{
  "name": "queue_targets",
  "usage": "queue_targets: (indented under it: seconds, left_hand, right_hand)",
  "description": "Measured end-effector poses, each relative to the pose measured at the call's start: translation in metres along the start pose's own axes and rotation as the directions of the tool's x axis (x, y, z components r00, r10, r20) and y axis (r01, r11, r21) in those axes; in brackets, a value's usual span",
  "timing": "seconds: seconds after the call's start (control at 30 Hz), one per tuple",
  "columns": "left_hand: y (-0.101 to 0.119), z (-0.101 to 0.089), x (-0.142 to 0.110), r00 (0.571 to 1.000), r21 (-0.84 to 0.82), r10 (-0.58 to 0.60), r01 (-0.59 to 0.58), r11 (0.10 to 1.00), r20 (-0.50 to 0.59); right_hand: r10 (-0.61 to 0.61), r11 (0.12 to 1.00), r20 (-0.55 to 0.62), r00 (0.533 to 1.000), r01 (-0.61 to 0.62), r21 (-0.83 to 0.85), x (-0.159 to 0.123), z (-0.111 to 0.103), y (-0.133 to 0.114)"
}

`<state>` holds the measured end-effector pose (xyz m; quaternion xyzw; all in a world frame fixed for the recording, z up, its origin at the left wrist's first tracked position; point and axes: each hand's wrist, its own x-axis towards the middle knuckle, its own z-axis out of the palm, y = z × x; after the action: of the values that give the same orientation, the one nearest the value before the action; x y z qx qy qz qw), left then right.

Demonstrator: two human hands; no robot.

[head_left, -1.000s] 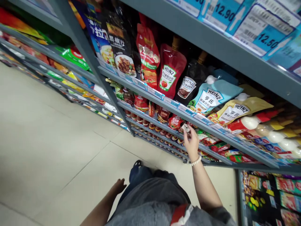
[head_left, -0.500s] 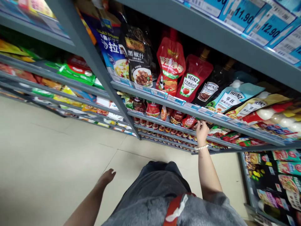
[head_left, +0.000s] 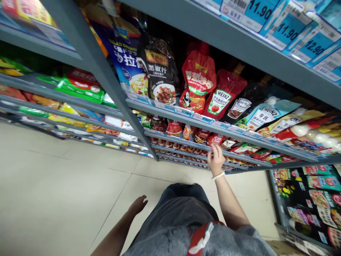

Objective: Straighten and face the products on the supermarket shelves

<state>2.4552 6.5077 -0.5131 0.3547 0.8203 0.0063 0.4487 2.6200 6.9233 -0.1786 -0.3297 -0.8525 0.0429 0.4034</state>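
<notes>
My right hand (head_left: 216, 159), with a bead bracelet on the wrist, is raised to the front edge of a grey shelf (head_left: 234, 156), its fingers apart and touching the small red sauce packets (head_left: 216, 139) there. It grips nothing that I can see. My left hand (head_left: 138, 204) hangs low beside my grey shorts over the tiled floor, fingers loosely extended and empty. On the shelf above stand a red Heinz ketchup pouch (head_left: 223, 97), a red tomato pouch with a panda (head_left: 198, 83) and a black pepper sauce pouch (head_left: 161, 76).
Grey metal shelving (head_left: 106, 81) runs along the right and far side, packed with sauce pouches, jars and snack packs. Blue price tags (head_left: 289, 30) line the top shelf edge. Pale floor tiles (head_left: 53, 192) spread to the left. Dark packets (head_left: 314, 199) fill a low shelf at right.
My right hand has drawn back and left from the packets on the shelf edge, now with fingers spread. My left hand swung slightly right. The view shifted a little.
</notes>
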Motion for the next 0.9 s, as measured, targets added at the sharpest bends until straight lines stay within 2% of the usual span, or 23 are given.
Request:
queue_targets:
  seconds: [0.03, 0.1, 0.17, 0.27, 0.37, 0.5, 0.57, 0.6, 0.67, 0.73, 0.77, 0.8, 0.83, 0.87, 0.9]
  left_hand:
    - [-0.004, -0.001, -0.001, 1.0, -0.002, -0.01, 0.01, 1.0, -0.003]
    - [-0.014, -0.004, -0.006, 0.999, -0.006, -0.042, 0.042, 0.999, -0.01]
    - [-0.023, -0.006, -0.012, 0.996, -0.012, -0.08, 0.08, 0.997, -0.023]
    - [-0.031, -0.007, -0.027, 0.99, -0.034, -0.133, 0.131, 0.991, -0.046]
    - [-0.031, -0.005, -0.047, 0.982, -0.072, -0.176, 0.171, 0.983, -0.066]
    - [-0.019, 0.002, -0.073, 0.973, -0.155, -0.195, 0.175, 0.972, -0.124]
    - [-0.007, -0.004, -0.074, 0.967, -0.206, -0.18, 0.141, 0.968, -0.183]
    - [0.003, -0.013, -0.069, 0.961, -0.231, -0.166, 0.113, 0.966, -0.222]
    - [0.031, -0.048, -0.053, 0.939, -0.276, -0.122, 0.03, 0.961, -0.323]
    - [0.074, -0.106, -0.034, 0.895, -0.308, -0.06, -0.089, 0.947, -0.443]
    - [0.101, -0.142, -0.026, 0.849, -0.324, -0.013, -0.187, 0.927, -0.527]
    - [0.13, -0.179, -0.021, 0.742, -0.365, 0.046, -0.381, 0.849, -0.668]
    - [0.16, -0.216, -0.019, 0.614, -0.341, 0.097, -0.555, 0.759, -0.783]
    - [0.191, -0.25, -0.019, 0.485, -0.291, 0.106, -0.67, 0.682, -0.868]
    - [0.219, -0.281, -0.02, 0.408, -0.251, 0.117, -0.738, 0.626, -0.906]
  right_hand:
    - [-0.032, 0.999, 0.1, 0.995, 0.029, 0.034, 0.001, 0.008, -0.011]
    - [-0.011, 0.993, 0.242, 0.97, -0.018, 0.119, 0.012, 0.027, -0.034]
    - [0.04, 0.984, 0.313, 0.949, -0.091, 0.152, 0.032, 0.048, -0.054]
    - [0.09, 0.991, 0.373, 0.923, -0.121, 0.06, 0.062, 0.073, -0.072]
    - [0.139, 0.99, 0.443, 0.886, -0.128, -0.054, 0.082, 0.083, -0.071]
    - [0.192, 0.981, 0.462, 0.866, -0.168, -0.094, 0.093, 0.078, -0.051]
    - [0.183, 0.983, 0.478, 0.859, -0.169, -0.072, 0.095, 0.075, -0.041]
    - [0.177, 0.984, 0.489, 0.854, -0.17, -0.059, 0.096, 0.075, -0.038]
    - [0.168, 0.984, 0.507, 0.845, -0.176, -0.032, 0.097, 0.075, -0.033]
    - [0.164, 0.983, 0.513, 0.842, -0.184, -0.012, 0.096, 0.077, -0.032]
    - [0.163, 0.982, 0.513, 0.843, -0.188, -0.004, 0.096, 0.078, -0.032]
    - [0.162, 0.982, 0.51, 0.845, -0.19, 0.003, 0.095, 0.079, -0.033]
    - [0.161, 0.981, 0.505, 0.848, -0.192, 0.01, 0.094, 0.079, -0.034]
    - [0.161, 0.981, 0.499, 0.851, -0.194, 0.015, 0.094, 0.079, -0.035]
    - [0.162, 0.98, 0.493, 0.855, -0.196, 0.018, 0.093, 0.079, -0.036]
